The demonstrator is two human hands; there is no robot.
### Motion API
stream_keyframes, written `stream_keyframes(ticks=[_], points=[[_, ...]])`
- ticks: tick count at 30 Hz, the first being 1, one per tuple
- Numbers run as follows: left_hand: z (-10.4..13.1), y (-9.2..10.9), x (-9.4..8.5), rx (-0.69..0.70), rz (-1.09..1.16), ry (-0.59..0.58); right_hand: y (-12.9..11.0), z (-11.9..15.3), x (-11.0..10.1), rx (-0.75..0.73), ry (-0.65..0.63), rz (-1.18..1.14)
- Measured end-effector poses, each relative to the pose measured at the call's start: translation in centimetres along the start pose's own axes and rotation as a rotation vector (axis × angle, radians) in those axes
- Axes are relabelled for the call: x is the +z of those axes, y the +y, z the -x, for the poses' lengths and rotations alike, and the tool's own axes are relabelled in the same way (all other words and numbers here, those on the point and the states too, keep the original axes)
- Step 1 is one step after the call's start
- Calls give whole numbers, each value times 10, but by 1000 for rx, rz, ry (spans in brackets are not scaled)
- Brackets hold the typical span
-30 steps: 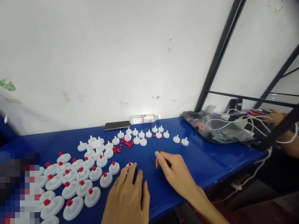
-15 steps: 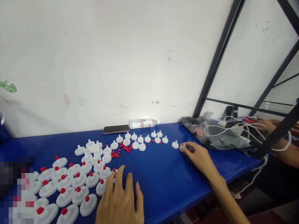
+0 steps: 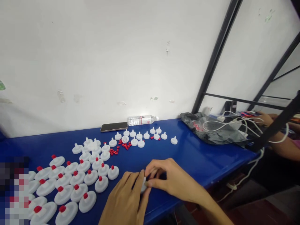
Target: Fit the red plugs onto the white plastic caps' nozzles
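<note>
A white spout cap (image 3: 143, 185) sits between my two hands near the table's front edge, partly hidden by the fingers. My left hand (image 3: 127, 195) is closed around its left side. From the right, my right hand (image 3: 172, 178) pinches the same cap between thumb and fingers. Left of my hands stand many white caps with red tips (image 3: 87, 201). Behind them, plain white spout caps (image 3: 105, 155) form a cluster and a loose row, and small red tips (image 3: 114, 151) lie scattered among these.
A phone (image 3: 114, 126) and a clear plastic bottle (image 3: 142, 120) lie along the wall. On the right are a dark plastic bag (image 3: 211, 134), white cables (image 3: 236, 120) and a black metal frame (image 3: 217, 59). Another person's arm (image 3: 283, 142) reaches in beyond the frame.
My right hand has carried a white spout cap leftward from the table's right side to my left hand. My left hand has moved slightly right and closed in on it.
</note>
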State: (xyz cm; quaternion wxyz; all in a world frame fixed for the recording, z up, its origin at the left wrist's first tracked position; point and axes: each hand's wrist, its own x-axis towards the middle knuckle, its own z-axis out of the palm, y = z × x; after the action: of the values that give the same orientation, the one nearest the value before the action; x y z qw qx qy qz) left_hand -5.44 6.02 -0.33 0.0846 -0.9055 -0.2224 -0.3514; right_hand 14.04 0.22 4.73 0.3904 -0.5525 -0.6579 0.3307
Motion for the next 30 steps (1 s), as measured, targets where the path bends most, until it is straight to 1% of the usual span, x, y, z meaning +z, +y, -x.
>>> stream_keyframes(ticks=[1, 2, 4, 5, 6, 8, 11, 13, 16, 21, 24, 27, 29, 30], points=[[-1, 0, 0, -22, 23, -2, -1, -3, -5, -10, -9, 25], [-1, 1, 0, -48, 37, 0, -1, -8, -14, -2, 8, 86], [-1, 1, 1, -79, 45, 5, 2, -21, -35, 74, 119, 294], [0, 1, 2, -89, 38, -1, 5, -30, -46, 144, 205, 481], [2, 1, 4, -94, 24, -11, 9, -39, -56, 208, 268, 715], [6, 0, 7, -101, -21, -22, 17, -58, -72, 242, 305, 846], [10, -3, 11, -105, -58, -37, 30, -79, -81, 277, 297, 959], [12, -3, 12, -91, -56, -51, 38, -85, -79, 298, 274, 1014], [11, -3, 10, -60, -66, -41, 46, -85, -72, 296, 246, 1067], [9, -1, 6, -83, -40, -49, 46, -75, -66, 243, 204, 1092], [7, 0, 5, -139, -16, -60, 41, -63, -57, 203, 198, 1071], [6, 2, 4, -185, 2, -72, 35, -45, -43, 174, 215, 1038], [5, 2, 3, -200, -9, -74, 29, -31, -32, 142, 237, 951], [5, 3, 3, -205, -17, -78, 25, -24, -26, 118, 242, 872]])
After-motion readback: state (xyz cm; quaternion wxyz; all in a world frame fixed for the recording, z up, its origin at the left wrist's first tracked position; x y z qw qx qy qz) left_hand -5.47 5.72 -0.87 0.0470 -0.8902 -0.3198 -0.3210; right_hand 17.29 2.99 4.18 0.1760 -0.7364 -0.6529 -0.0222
